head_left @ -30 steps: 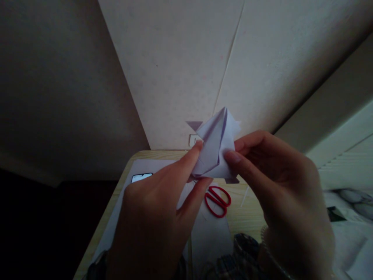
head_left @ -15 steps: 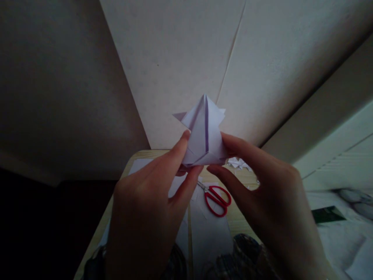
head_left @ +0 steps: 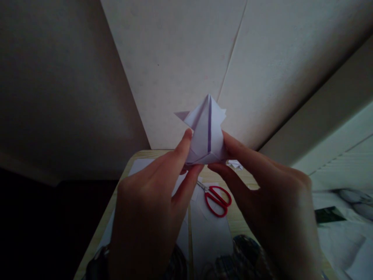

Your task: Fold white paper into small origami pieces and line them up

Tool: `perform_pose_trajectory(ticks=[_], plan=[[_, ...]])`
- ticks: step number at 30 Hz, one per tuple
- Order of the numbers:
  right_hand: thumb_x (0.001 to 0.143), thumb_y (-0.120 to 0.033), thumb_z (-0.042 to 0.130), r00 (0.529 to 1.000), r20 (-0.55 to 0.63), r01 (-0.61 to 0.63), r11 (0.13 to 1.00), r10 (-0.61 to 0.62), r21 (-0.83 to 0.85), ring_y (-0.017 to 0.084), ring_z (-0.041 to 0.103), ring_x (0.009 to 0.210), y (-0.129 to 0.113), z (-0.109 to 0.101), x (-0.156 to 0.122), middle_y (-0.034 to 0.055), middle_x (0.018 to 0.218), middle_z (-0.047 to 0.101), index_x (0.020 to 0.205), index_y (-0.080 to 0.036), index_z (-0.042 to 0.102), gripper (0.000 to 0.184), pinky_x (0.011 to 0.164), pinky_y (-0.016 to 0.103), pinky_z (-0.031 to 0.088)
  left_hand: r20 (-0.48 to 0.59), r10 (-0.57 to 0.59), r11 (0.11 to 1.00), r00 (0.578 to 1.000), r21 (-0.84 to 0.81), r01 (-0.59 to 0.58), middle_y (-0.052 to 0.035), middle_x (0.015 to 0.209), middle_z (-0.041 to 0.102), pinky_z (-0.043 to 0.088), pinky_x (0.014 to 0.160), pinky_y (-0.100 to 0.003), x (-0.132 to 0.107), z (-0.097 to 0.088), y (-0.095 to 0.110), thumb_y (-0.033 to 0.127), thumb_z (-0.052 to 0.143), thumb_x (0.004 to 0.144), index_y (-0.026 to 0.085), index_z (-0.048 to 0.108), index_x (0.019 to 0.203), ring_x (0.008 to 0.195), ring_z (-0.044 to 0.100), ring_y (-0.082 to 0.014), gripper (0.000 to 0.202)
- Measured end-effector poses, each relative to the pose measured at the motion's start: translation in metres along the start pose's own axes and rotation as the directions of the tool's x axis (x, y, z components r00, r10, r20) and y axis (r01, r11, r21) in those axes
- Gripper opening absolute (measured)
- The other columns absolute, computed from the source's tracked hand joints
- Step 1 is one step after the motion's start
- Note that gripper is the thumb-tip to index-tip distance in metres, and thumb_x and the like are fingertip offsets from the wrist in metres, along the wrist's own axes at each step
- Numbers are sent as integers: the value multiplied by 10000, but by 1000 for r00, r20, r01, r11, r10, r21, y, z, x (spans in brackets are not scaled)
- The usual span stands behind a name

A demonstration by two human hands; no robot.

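Observation:
Held up above the table is a white folded-paper figure (head_left: 205, 134), with a peak at the top, pointed flaps at both sides and a dark slit down its front. My left hand (head_left: 154, 194) pinches its lower left edge between thumb and fingers. At the lower right edge, my right hand (head_left: 271, 194) pinches it the same way. Both hands hide parts of its base and back. Below, between the hands, lie red-handled scissors (head_left: 217, 200), their blades partly covered by my left hand.
White paper sheets (head_left: 208, 241) and scraps are spread on the light wooden table (head_left: 243, 212). Another folded white paper piece (head_left: 234, 165) lies behind my right hand. A pale wall (head_left: 180, 70) rises at the table's far edge. At right, a green packet (head_left: 329, 214) rests on white cloth.
The paper figure has shifted and turned slightly to the right along with both hands. My right hand now covers more of the folded piece behind it.

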State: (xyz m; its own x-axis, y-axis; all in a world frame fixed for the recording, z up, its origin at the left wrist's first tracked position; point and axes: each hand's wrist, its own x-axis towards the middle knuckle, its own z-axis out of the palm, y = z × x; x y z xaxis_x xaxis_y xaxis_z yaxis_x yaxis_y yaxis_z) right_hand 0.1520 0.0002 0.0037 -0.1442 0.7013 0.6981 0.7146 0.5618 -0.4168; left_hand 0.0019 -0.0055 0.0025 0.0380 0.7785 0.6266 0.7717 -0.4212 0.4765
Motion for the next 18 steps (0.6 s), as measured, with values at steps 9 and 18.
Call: perform_pose_trajectory(ticks=[9, 18], plan=[[849, -217, 616, 1000, -12, 25, 996, -26, -90, 188, 681, 699, -1, -1, -1, 42, 890, 749, 1223, -212, 618, 373, 579, 271, 532, -36, -147, 985, 988, -100, 143, 25, 986, 746, 537, 807, -284, -2, 6, 2, 290, 603, 829, 298, 613, 1219, 811, 699, -183, 390], [845, -171, 610, 995, -56, 64, 971, -79, -230, 160, 678, 658, -8, 0, 2, 42, 810, 750, 1162, -125, 652, 323, 544, 225, 516, 5, -218, 964, 976, -156, 216, 35, 997, 716, 576, 814, -308, -2, 20, -4, 240, 575, 800, 373, 487, 1333, 858, 692, -189, 556]])
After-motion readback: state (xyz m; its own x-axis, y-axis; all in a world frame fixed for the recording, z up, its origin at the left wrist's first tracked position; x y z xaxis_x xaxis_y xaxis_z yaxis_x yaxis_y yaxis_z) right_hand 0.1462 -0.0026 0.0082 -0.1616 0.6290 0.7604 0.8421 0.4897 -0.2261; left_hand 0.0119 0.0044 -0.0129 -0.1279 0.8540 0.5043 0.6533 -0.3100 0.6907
